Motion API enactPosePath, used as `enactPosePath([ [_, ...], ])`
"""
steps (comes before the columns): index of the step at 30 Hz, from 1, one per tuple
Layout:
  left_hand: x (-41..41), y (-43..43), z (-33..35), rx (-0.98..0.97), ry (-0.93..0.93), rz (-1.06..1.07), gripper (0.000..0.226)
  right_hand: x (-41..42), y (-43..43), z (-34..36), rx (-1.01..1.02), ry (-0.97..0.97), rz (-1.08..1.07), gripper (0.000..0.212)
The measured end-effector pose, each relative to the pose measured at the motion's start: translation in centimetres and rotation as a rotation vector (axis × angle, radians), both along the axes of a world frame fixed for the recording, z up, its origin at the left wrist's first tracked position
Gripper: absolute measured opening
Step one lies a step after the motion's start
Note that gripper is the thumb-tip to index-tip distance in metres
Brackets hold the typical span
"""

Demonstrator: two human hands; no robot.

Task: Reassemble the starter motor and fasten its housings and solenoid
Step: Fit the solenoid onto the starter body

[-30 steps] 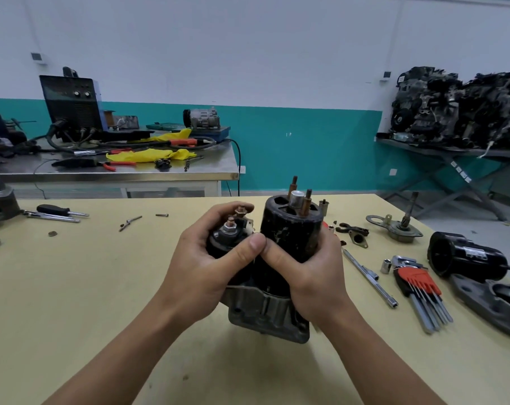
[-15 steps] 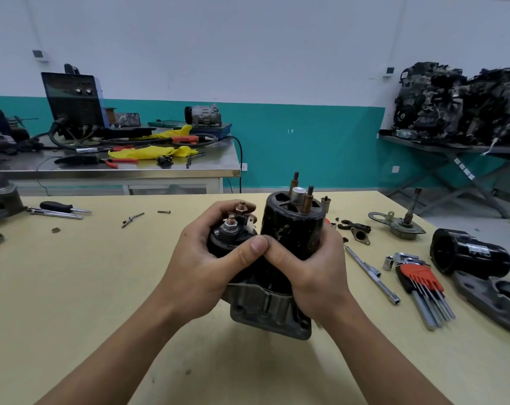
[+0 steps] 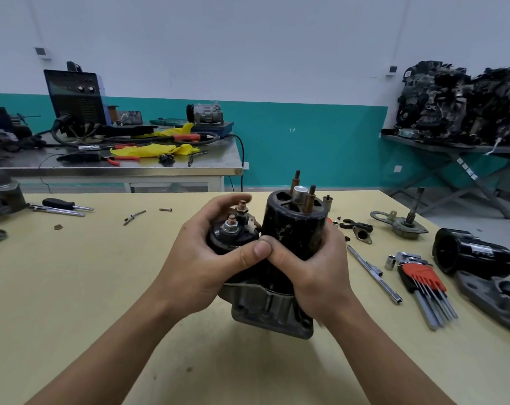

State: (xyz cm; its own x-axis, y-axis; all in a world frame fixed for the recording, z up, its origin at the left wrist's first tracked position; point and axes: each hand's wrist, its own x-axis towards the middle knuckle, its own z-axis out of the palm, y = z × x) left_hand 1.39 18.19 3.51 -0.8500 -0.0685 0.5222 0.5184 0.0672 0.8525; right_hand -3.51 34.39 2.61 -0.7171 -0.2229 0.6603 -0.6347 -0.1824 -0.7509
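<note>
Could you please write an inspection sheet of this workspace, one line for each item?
surface: yellow table, carrying tools and parts.
job's things: starter motor upright, grey housing down; solenoid alongside it.
clutter: hex key set, extension bar, screwdriver, loose black motor casing.
grips: left hand grips the solenoid; right hand grips the starter motor.
cables: black cable hangs off the steel bench.
surroundings: welder on the bench; engine parts on a rack.

Starter motor [image 3: 291, 238] ctr on table [image 3: 72, 287]; hex keys [image 3: 423, 285] rt.
</note>
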Motion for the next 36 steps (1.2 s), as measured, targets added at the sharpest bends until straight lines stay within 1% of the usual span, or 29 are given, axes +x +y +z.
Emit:
enactPosePath([
  [2, 0.0, 0.1, -0.2, 0.035, 0.036, 0.027, 0.070, 0.0, 0.0, 0.0, -0.001, 0.001, 0.003, 0.028],
  [6, 0.0, 0.5, -0.3, -0.005, 0.102, 0.093, 0.056, 0.0, 0.1, -0.1, -0.003, -0.008, -0.011, 0.029],
  [9, 0.2, 0.4, 0.2, -0.006, 0.064, 0.051, 0.054, 0.0, 0.1, -0.1, -0.006, 0.006, -0.001, 0.028],
  [14, 0.3, -0.1, 0.8, -0.017, -0.050, -0.118, 0.059, 0.0, 0.1, -0.1, 0.006, 0.026, 0.031, 0.030],
  [17, 0.4, -0.1, 0.6, 0.010, -0.054, -0.074, 0.071, 0.0, 0.1, -0.1, 0.003, 0.021, 0.034, 0.029],
  [20, 0.5, 0.4, 0.2, 0.084, -0.009, -0.040, 0.065, 0.0, 0.1, -0.1, -0.008, 0.015, 0.020, 0.027],
  [23, 0.6, 0.6, 0.4, 0.061, 0.009, -0.008, 0.059, -0.1, 0.1, -0.1, -0.012, 0.010, 0.013, 0.028],
  [26, 0.7, 0.3, 0.8, 0.045, -0.044, -0.069, 0.060, 0.0, 0.1, -0.2, 0.005, 0.009, 0.020, 0.028],
  [29, 0.8, -0.1, 0.9, 0.017, -0.079, -0.125, 0.067, 0.0, 0.1, -0.2, 0.005, 0.016, 0.040, 0.032],
  [31, 0.8, 0.0, 0.8, -0.010, -0.062, -0.068, 0.074, 0.0, 0.1, -0.2, 0.004, 0.007, 0.036, 0.031],
  [33, 0.8, 0.0, 1.0, -0.022, -0.008, 0.027, 0.077, -0.1, 0.1, -0.2, -0.001, -0.010, 0.020, 0.030],
  [36, 0.8, -0.7, 1.6, -0.002, 0.063, 0.103, 0.063, -0.2, 0.3, -0.3, -0.006, -0.035, 0.037, 0.030],
])
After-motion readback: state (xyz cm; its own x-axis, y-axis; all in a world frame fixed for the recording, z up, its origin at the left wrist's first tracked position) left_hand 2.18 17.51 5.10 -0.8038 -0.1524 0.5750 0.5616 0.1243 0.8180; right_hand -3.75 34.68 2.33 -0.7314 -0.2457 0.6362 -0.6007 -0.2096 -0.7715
